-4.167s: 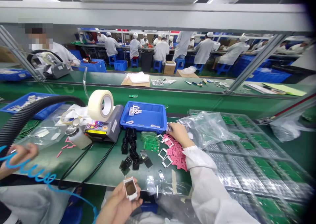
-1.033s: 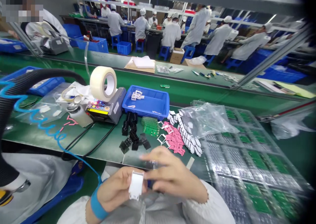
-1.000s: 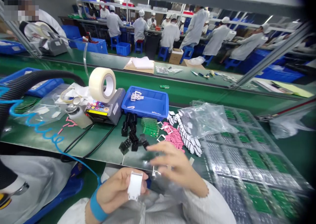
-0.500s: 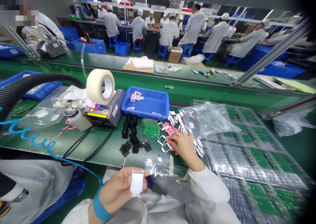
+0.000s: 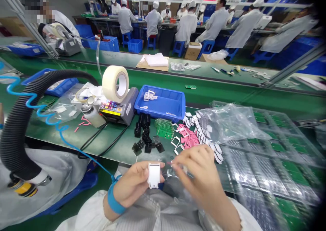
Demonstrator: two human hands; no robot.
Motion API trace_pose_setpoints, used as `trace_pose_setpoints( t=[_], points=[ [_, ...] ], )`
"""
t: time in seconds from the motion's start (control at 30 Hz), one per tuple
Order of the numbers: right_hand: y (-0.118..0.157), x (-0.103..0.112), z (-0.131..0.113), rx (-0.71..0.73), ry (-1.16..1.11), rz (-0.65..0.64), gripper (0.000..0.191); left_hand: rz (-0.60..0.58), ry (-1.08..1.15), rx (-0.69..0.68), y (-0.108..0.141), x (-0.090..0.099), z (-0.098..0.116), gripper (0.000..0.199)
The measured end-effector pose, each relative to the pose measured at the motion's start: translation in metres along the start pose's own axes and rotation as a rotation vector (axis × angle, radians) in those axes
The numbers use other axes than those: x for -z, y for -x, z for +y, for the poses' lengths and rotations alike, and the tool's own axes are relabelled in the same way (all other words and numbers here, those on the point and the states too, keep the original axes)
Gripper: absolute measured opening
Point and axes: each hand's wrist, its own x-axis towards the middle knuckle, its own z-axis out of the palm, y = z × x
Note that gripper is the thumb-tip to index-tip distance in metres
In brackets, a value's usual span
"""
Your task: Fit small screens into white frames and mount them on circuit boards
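Note:
My left hand, with a blue wrist strap, is shut on a white rectangular plastic frame held upright over my lap. My right hand is close to it on the right, fingertips pinched on what looks like a small pink strip. Beyond that hand lie a pile of pink strips, white pieces and several small metal frames. Clear plastic film lies under my fingers.
A blue tray of white parts, stacked green circuit boards, black pieces, a tape dispenser and a bottle stand ahead. Plastic trays of green boards fill the right. A black hose and blue coiled tube hang left.
My right hand has come back from the pink pile toward my left hand, now pinching something small. My left hand still holds the white frame. The whole view has shifted slightly.

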Motion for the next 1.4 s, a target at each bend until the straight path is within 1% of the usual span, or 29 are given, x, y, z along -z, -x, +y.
trace_pose_setpoints(
  t=[0.07, 0.13, 0.3, 0.4, 0.47, 0.5, 0.57, 0.63, 0.67, 0.7, 0.73, 0.83, 0.87, 0.93, 1.03, 1.1, 1.13, 1.17, 1.2, 1.23, 1.3, 1.33, 1.37, 1.4],
  points=[
    [-0.004, 0.000, -0.022, 0.081, -0.026, 0.022, 0.017, 0.010, -0.016, 0.001, 0.001, -0.001, 0.001, 0.048],
    [-0.006, -0.004, -0.032, 0.118, 0.022, 0.021, 0.018, 0.010, -0.030, -0.001, 0.002, -0.002, 0.002, 0.048],
    [-0.007, -0.012, -0.035, 0.153, 0.138, -0.002, 0.020, 0.005, -0.099, -0.029, 0.006, -0.005, 0.004, 0.041],
    [-0.009, -0.016, -0.038, 0.179, 0.071, -0.005, 0.019, -0.017, -0.150, -0.069, 0.006, -0.007, 0.007, 0.034],
    [-0.011, -0.021, -0.037, 0.129, -0.093, -0.007, 0.019, -0.028, -0.175, -0.086, 0.007, -0.006, 0.011, 0.034],
    [-0.012, -0.025, -0.036, 0.063, -0.223, -0.034, 0.017, -0.026, -0.186, -0.091, 0.008, -0.006, 0.013, 0.035],
    [-0.013, -0.035, -0.032, -0.105, -0.563, -0.156, 0.010, -0.023, -0.213, -0.086, 0.010, -0.003, 0.017, 0.035],
    [-0.012, -0.043, -0.029, -0.254, -0.869, -0.284, 0.017, -0.033, -0.221, -0.058, 0.012, 0.000, 0.021, 0.037],
    [-0.011, -0.045, -0.027, -0.286, -0.950, -0.320, 0.021, -0.041, -0.212, -0.039, 0.013, 0.002, 0.022, 0.037],
    [-0.011, -0.046, -0.026, -0.274, -0.973, -0.339, 0.023, -0.049, -0.195, -0.018, 0.013, 0.004, 0.022, 0.038],
    [-0.011, -0.046, -0.024, -0.223, -0.952, -0.352, 0.025, -0.060, -0.170, 0.004, 0.013, 0.006, 0.022, 0.039],
    [-0.015, -0.039, -0.019, 0.013, -0.818, -0.407, 0.030, -0.118, -0.084, 0.071, 0.013, 0.010, 0.020, 0.043],
    [-0.018, -0.037, -0.017, 0.070, -0.785, -0.426, 0.033, -0.139, -0.050, 0.089, 0.013, 0.011, 0.020, 0.044],
    [-0.024, -0.033, -0.014, 0.129, -0.724, -0.448, 0.038, -0.156, 0.016, 0.121, 0.012, 0.011, 0.019, 0.047],
    [-0.031, -0.033, -0.013, 0.224, -0.640, -0.438, 0.046, -0.186, 0.061, 0.182, 0.011, 0.012, 0.019, 0.053],
    [-0.033, -0.035, -0.015, 0.292, -0.629, -0.397, 0.048, -0.233, 0.043, 0.210, 0.013, 0.013, 0.023, 0.052],
    [-0.034, -0.036, -0.016, 0.314, -0.635, -0.374, 0.049, -0.240, 0.013, 0.202, 0.015, 0.014, 0.025, 0.053],
    [-0.034, -0.038, -0.017, 0.322, -0.641, -0.355, 0.049, -0.223, -0.033, 0.163, 0.018, 0.014, 0.028, 0.056],
    [-0.034, -0.039, -0.018, 0.317, -0.640, -0.338, 0.049, -0.173, -0.110, 0.087, 0.022, 0.015, 0.032, 0.058],
    [-0.034, -0.041, -0.020, 0.301, -0.629, -0.326, 0.048, -0.093, -0.229, -0.021, 0.027, 0.015, 0.036, 0.058],
    [-0.036, -0.045, -0.023, 0.249, -0.583, -0.304, 0.044, 0.087, -0.569, -0.275, 0.040, 0.015, 0.043, 0.049],
    [-0.037, -0.047, -0.026, 0.223, -0.557, -0.296, 0.042, 0.151, -0.755, -0.379, 0.046, 0.015, 0.046, 0.044],
    [-0.038, -0.050, -0.029, 0.201, -0.533, -0.288, 0.040, 0.195, -0.923, -0.451, 0.052, 0.015, 0.047, 0.041],
    [-0.040, -0.054, -0.033, 0.185, -0.513, -0.282, 0.037, 0.222, -1.049, -0.492, 0.057, 0.015, 0.047, 0.038]
  ],
)
